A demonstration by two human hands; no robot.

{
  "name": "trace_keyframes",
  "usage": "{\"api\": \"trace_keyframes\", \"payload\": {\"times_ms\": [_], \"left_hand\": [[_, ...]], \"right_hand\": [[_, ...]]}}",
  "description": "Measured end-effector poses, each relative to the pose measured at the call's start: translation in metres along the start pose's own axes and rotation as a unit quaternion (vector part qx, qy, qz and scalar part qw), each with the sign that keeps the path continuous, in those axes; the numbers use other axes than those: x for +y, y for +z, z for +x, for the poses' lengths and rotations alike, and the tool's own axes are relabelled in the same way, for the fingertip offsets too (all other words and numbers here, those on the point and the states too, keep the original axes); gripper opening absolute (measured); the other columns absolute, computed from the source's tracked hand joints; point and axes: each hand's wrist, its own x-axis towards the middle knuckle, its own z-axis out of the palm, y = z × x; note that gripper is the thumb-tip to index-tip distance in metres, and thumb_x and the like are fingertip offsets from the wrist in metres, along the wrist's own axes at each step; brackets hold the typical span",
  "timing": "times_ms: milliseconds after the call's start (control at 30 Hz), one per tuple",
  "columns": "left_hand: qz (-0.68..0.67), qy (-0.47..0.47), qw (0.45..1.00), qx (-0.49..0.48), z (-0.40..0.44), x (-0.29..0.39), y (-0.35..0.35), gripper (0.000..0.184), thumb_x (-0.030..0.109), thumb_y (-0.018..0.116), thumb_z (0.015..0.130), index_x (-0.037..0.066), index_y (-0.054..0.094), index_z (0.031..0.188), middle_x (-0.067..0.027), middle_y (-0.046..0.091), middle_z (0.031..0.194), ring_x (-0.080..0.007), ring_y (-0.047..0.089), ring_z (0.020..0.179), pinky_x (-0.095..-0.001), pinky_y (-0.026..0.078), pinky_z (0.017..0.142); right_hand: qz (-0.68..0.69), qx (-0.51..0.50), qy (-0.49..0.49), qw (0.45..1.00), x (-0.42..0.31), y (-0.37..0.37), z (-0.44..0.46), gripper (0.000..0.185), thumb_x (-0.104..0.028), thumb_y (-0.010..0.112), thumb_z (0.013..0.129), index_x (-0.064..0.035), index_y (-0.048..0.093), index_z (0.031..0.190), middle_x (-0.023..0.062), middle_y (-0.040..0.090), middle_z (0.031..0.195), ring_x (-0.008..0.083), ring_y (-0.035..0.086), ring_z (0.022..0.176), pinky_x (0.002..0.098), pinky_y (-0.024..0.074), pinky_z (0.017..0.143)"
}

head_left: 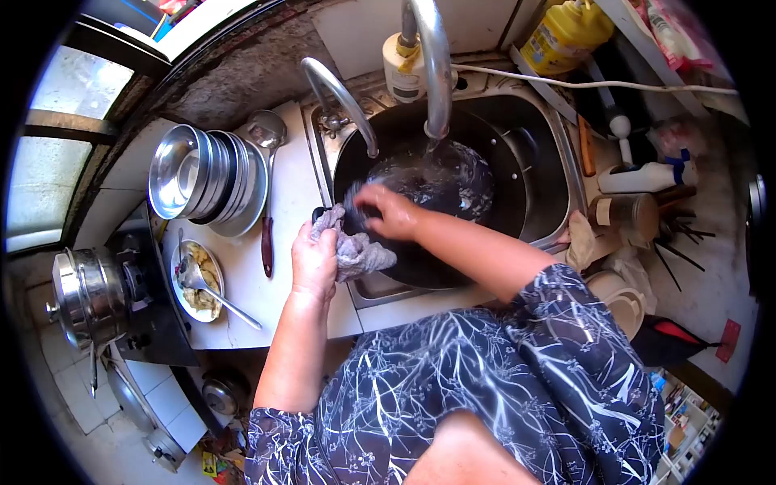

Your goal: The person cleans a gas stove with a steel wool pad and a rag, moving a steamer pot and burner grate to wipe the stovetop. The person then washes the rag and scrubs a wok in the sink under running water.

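A grey cloth [364,252] is bunched in my left hand [314,263], at the near left edge of the sink, and the fingers are wrapped round it. A small part of a dark thing shows beside the cloth. My right hand [388,212] is just right of the cloth, over a large black pan [509,202] in the sink; its fingers are curled, and what they may hold is blurred. Water runs from the larger metal faucet [437,73] into the pan. A smaller curved faucet [343,97] stands to its left.
Stacked metal bowls [179,172] and a ladle [267,186] lie on the left counter, near a plate of food with a spoon [202,311]. A metal pot [81,295] sits far left. Bottles, a jar [626,218] and a white cable [582,83] are at the right.
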Motion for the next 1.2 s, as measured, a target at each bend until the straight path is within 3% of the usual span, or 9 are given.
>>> {"api": "trace_keyframes", "payload": {"times_ms": [133, 200, 467, 600, 667, 833, 967, 1067, 1200], "left_hand": [[-0.025, -0.034, 0.999, -0.006, 0.001, 0.003, -0.001, 0.029, 0.001, 0.046, 0.081, -0.001, 0.055, 0.108, -0.0067, 0.059, 0.089, -0.0151, 0.058, 0.076, -0.0278, 0.050, 0.069], [-0.054, -0.031, 0.998, 0.000, 0.000, 0.003, 0.002, 0.029, 0.001, 0.046, 0.081, -0.002, 0.055, 0.108, -0.0067, 0.059, 0.087, -0.0155, 0.058, 0.074, -0.0279, 0.049, 0.068], [-0.028, -0.034, 0.999, -0.006, -0.003, 0.008, 0.001, 0.031, 0.002, 0.046, 0.081, -0.002, 0.054, 0.110, -0.0074, 0.059, 0.092, -0.0150, 0.058, 0.076, -0.0279, 0.050, 0.069], [-0.030, -0.032, 0.999, -0.008, -0.003, 0.008, 0.002, 0.032, 0.002, 0.045, 0.081, -0.002, 0.054, 0.112, -0.0075, 0.060, 0.094, -0.0145, 0.058, 0.077, -0.0274, 0.050, 0.069], [-0.022, -0.040, 0.999, -0.008, -0.004, 0.010, 0.002, 0.032, 0.002, 0.045, 0.081, -0.001, 0.055, 0.112, -0.0072, 0.060, 0.094, -0.0142, 0.058, 0.076, -0.0271, 0.050, 0.068], [0.013, -0.020, 1.000, 0.014, -0.004, 0.007, 0.007, 0.031, 0.000, 0.045, 0.083, -0.001, 0.054, 0.112, -0.0071, 0.059, 0.092, -0.0135, 0.057, 0.075, -0.0262, 0.049, 0.067], [0.026, -0.017, 0.999, 0.018, 0.000, 0.007, 0.009, 0.031, 0.000, 0.045, 0.083, -0.001, 0.054, 0.113, -0.0071, 0.059, 0.092, -0.0130, 0.057, 0.074, -0.0260, 0.049, 0.067], [0.006, -0.029, 1.000, 0.004, 0.000, 0.009, 0.006, 0.032, 0.000, 0.044, 0.082, -0.001, 0.054, 0.113, -0.0069, 0.060, 0.093, -0.0130, 0.057, 0.075, -0.0259, 0.049, 0.068], [0.012, -0.020, 1.000, -0.001, 0.002, 0.003, 0.002, 0.034, 0.001, 0.044, 0.082, -0.001, 0.054, 0.114, -0.0067, 0.060, 0.093, -0.0132, 0.057, 0.077, -0.0259, 0.049, 0.069]], "right_hand": [[-0.048, -0.372, 0.111, 0.920, -0.011, -0.057, -0.067, 0.040, -0.004, 0.062, 0.064, -0.0115, 0.061, 0.103, 0.0119, 0.053, 0.110, 0.0302, 0.052, 0.106, 0.0375, 0.0430, 0.089], [-0.173, -0.415, 0.191, 0.873, -0.019, -0.093, -0.079, 0.035, -0.004, 0.061, 0.066, -0.0163, 0.064, 0.099, 0.0113, 0.055, 0.111, 0.0323, 0.054, 0.103, 0.0381, 0.0442, 0.088], [-0.384, -0.157, 0.364, 0.834, 0.014, -0.111, -0.049, 0.028, -0.008, 0.050, 0.081, -0.0047, 0.057, 0.108, 0.0150, 0.046, 0.120, 0.0359, 0.047, 0.109, 0.0437, 0.0473, 0.087], [-0.380, 0.007, 0.384, 0.842, 0.029, -0.097, -0.004, 0.027, -0.007, 0.049, 0.082, -0.0038, 0.054, 0.108, 0.0157, 0.044, 0.119, 0.0354, 0.047, 0.109, 0.0433, 0.0467, 0.088], [-0.200, 0.130, 0.461, 0.855, 0.014, -0.090, 0.024, 0.026, -0.009, 0.048, 0.082, -0.0037, 0.053, 0.107, 0.0161, 0.043, 0.118, 0.0369, 0.047, 0.107, 0.0443, 0.0460, 0.088], [-0.127, 0.161, 0.165, 0.965, 0.055, -0.022, 0.043, 0.050, -0.006, 0.063, 0.061, -0.0021, 0.050, 0.109, 0.0206, 0.045, 0.113, 0.0373, 0.045, 0.108, 0.0393, 0.0375, 0.096], [-0.041, -0.008, -0.008, 0.999, 0.018, 0.000, 0.005, 0.045, -0.004, 0.064, 0.063, -0.0036, 0.049, 0.106, 0.0186, 0.047, 0.107, 0.0363, 0.046, 0.104, 0.0385, 0.0396, 0.092], [-0.026, -0.274, 0.066, 0.959, 0.004, -0.021, -0.043, 0.044, -0.005, 0.063, 0.062, -0.0104, 0.056, 0.106, 0.0149, 0.048, 0.111, 0.0333, 0.050, 0.104, 0.0388, 0.0424, 0.089], [-0.206, -0.420, 0.262, 0.844, -0.018, -0.092, -0.076, 0.041, -0.009, 0.065, 0.065, -0.0173, 0.062, 0.105, 0.0108, 0.051, 0.118, 0.0319, 0.050, 0.109, 0.0395, 0.0436, 0.090]]}}
